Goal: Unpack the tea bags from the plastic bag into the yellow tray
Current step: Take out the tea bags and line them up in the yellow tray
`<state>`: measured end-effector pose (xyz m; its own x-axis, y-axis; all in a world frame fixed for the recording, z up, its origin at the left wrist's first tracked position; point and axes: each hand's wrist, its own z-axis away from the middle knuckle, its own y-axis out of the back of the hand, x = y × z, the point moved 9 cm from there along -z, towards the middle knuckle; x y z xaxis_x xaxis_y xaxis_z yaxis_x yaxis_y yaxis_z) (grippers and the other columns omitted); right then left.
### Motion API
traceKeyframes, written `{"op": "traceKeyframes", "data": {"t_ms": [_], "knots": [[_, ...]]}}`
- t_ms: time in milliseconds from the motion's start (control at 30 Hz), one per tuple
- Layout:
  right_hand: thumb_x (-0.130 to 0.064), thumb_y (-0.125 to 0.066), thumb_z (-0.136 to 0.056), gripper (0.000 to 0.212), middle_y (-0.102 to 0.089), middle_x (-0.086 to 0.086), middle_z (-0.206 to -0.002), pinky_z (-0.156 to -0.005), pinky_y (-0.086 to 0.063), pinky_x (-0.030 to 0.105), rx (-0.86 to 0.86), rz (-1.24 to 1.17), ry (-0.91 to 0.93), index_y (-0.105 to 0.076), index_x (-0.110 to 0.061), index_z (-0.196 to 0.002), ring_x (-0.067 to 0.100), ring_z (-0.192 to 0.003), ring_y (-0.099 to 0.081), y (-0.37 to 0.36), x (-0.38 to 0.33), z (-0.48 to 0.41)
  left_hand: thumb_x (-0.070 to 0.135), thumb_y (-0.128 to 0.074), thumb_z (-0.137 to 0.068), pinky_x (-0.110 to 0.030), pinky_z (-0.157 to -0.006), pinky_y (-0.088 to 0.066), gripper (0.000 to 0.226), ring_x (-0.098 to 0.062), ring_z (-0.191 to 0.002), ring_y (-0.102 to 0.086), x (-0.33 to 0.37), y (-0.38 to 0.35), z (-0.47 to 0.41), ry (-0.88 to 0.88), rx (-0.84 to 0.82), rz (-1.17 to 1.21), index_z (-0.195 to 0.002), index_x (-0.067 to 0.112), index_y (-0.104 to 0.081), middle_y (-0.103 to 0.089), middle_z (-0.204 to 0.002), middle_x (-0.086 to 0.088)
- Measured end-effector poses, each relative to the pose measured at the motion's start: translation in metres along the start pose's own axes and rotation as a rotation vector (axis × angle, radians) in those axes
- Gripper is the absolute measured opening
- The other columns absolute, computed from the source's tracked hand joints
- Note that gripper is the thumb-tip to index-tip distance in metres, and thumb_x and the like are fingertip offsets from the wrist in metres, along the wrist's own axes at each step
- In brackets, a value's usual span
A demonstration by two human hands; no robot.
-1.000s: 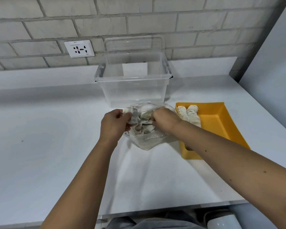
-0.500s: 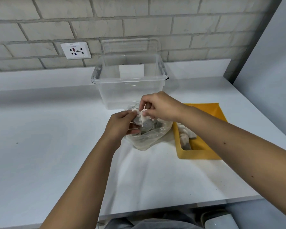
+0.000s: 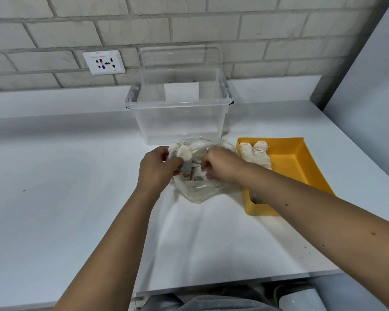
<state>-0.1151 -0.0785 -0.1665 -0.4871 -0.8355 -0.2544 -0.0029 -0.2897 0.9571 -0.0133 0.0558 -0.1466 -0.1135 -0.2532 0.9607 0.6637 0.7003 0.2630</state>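
**Both hands at the bag mouth, two tea bags in the tray**

Hidden or unclear: the right forearm crosses the near left part of the yellow tray (image 3: 310, 169) and covers it. A dark patch shows at the tray's near left corner, too cut off to identify. The fingertips of both hands are buried in the bag. Number of tea bags inside: cannot be counted.

Containers: the plastic bag (image 3: 200, 191) lies crumpled on the bench (image 3: 54, 198), just left of the tray and near a clear box (image 3: 180, 122). The box looks empty, with its lid (image 3: 180, 57) propped behind it against the brick wall. The bag holds a clump of tea bags (image 3: 184, 153). In the tray, two tea bags (image 3: 256, 153) lie side by side along the far left wall.

Hands: the left hand (image 3: 155, 169) grips the bag's left edge, fingers curled round it. The right hand (image 3: 220, 164) reaches into the bag mouth, fingers curled downward; whether they hold a tea bag cannot be told.
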Motion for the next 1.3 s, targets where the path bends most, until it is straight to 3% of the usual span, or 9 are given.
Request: {"op": "traceKeyframes", "data": {"t_ms": [233,300,433,533,667,800,1000,1133,1300], "knots": [[-0.008,-0.058,-0.08,0.02,-0.07,0.004,-0.096,-0.059,-0.045,0.029,0.082,0.217,0.039,-0.075,-0.018,-0.087,0.026,-0.079,-0.066,-0.003,-0.005,-0.003,0.009,-0.071,-0.081,-0.046,-0.08,-0.061,0.01,-0.028,-0.081,-0.073,-0.002,0.002,-0.001,0.014,0.007,0.01,-0.09,0.012,-0.071,-0.074,-0.088,-0.011],[-0.01,-0.056,-0.085,0.016,-0.066,0.003,-0.102,-0.063,-0.043,0.029,0.1,0.218,0.073,-0.071,-0.016,-0.089,0.025,-0.087,-0.063,0.003,-0.007,0.001,0.011,-0.071,-0.082,-0.049,-0.081,-0.06,0.011,-0.026,-0.077,-0.074,-0.004,0.004,-0.002,0.024,0.015,0.013,-0.092,0.007,-0.071,-0.074,-0.088,-0.013],[-0.014,-0.057,-0.094,0.008,-0.06,-0.007,-0.085,-0.066,-0.044,0.025,0.104,-0.236,-0.02,-0.062,-0.017,-0.088,0.013,-0.08,-0.06,0.041,0.009,0.024,0.012,-0.068,-0.085,-0.043,-0.078,-0.062,0.009,-0.025,-0.075,-0.073,-0.006,0.008,0.0,0.03,0.027,0.034,-0.092,0.007,-0.071,-0.073,-0.089,-0.015],[-0.014,-0.058,-0.097,0.008,-0.062,-0.001,-0.077,-0.058,-0.053,0.032,0.083,-0.62,-0.088,-0.062,-0.013,-0.09,0.014,-0.065,-0.064,0.059,0.018,0.044,0.009,-0.066,-0.087,-0.032,-0.068,-0.062,0.009,-0.023,-0.07,-0.072,-0.001,-0.001,0.004,0.051,0.0,0.078,-0.095,0.009,-0.071,-0.072,-0.088,-0.014],[-0.011,-0.058,-0.097,0.007,-0.058,0.003,-0.073,-0.05,-0.051,0.025,0.074,-1.07,-0.089,-0.061,-0.007,-0.093,0.016,-0.061,-0.062,0.069,0.018,0.061,0.008,-0.065,-0.089,-0.031,-0.065,-0.061,0.013,-0.028,-0.072,-0.074,0.003,-0.025,0.012,0.126,-0.102,0.188,-0.101,0.005,-0.071,-0.072,-0.091,-0.015],[-0.016,-0.06,-0.096,0.01,-0.059,0.002,-0.075,-0.054,-0.052,0.024,0.05,-0.962,-0.089,-0.065,-0.007,-0.099,0.012,-0.06,-0.063,0.069,0.02,0.066,0.01,-0.064,-0.091,-0.038,-0.076,-0.062,0.012,-0.031,-0.074,-0.071,0.006,-0.048,0.019,0.198,-0.209,0.31,-0.099,0.004,-0.071,-0.069,-0.082,-0.01],[-0.019,-0.06,-0.097,0.012,-0.059,-0.012,-0.073,-0.06,-0.051,0.025,-0.147,-0.735,0.005,-0.07,-0.015,-0.1,0.008,-0.067,-0.056,0.074,0.015,0.08,0.014,-0.06,-0.095,-0.031,-0.066,-0.061,0.017,-0.025,-0.079,-0.073,0.012,-0.074,0.028,0.147,-0.321,0.159,-0.108,0.007,-0.07,-0.072,-0.098,-0.016],[-0.021,-0.067,-0.092,0.007,-0.063,-0.009,-0.074,-0.056,-0.051,0.024,-0.036,-0.422,0.011,-0.073,-0.022,-0.096,0.008,-0.058,-0.056,0.084,0.024,0.08,0.017,-0.063,-0.095,-0.034,-0.07,-0.062,0.02,-0.023,-0.076,-0.07,0.015,-0.093,0.039,0.208,-0.451,0.242,-0.111,0.007,-0.069,-0.07,-0.097,-0.011],[-0.017,-0.077,-0.083,0.021,-0.066,0.003,-0.078,-0.057,-0.054,0.024,0.072,-0.502,-0.048,-0.069,-0.018,-0.102,0.016,-0.065,-0.063,0.087,0.039,0.082,0.027,-0.069,-0.091,-0.03,-0.071,-0.06,0.031,-0.022,-0.086,-0.073,0.021,-0.11,0.053,0.219,-0.564,0.29,-0.114,0.006,-0.069,-0.074,-0.103,-0.011]]}}
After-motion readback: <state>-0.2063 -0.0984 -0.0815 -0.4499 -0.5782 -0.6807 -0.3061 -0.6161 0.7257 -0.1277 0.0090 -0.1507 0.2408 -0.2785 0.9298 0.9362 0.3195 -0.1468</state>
